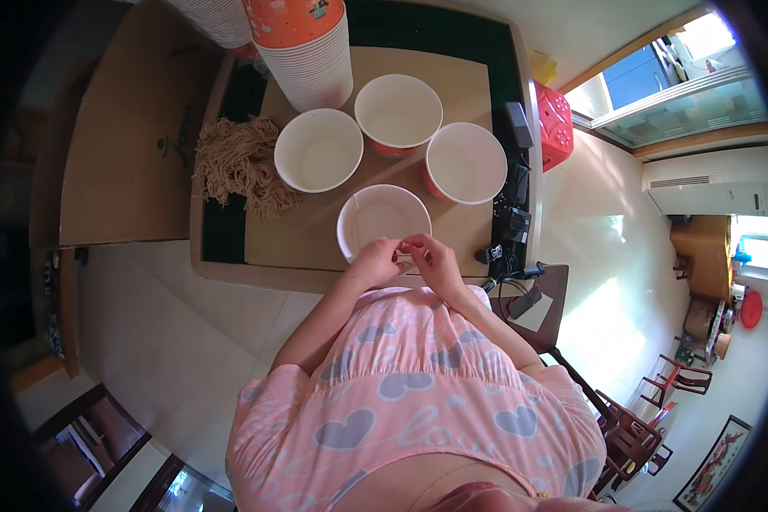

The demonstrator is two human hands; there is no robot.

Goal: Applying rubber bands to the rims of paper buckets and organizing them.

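Note:
Both hands meet at the near rim of a white paper bucket [385, 215] close to the table's front edge. My left hand [379, 262] is closed, its fingertips pinched together beside the rim. Against it, my right hand [436, 265] also pinches with thumb and forefinger. What the fingertips hold is too small to make out. A thin pale cord end [357, 201] shows at this bucket's far left rim. Behind it stand three more open paper buckets: a left one [318, 150], a middle one [398, 111] and a right one [466, 162], with orange outsides partly visible.
A bundle of beige cords [241, 166] lies on the left of the cardboard sheet [299, 235]. Tall stacks of nested buckets [309, 64] rise at the back left. Black adapters and cables [516, 224] line the right edge. A large cardboard box [132, 145] stands left of the table.

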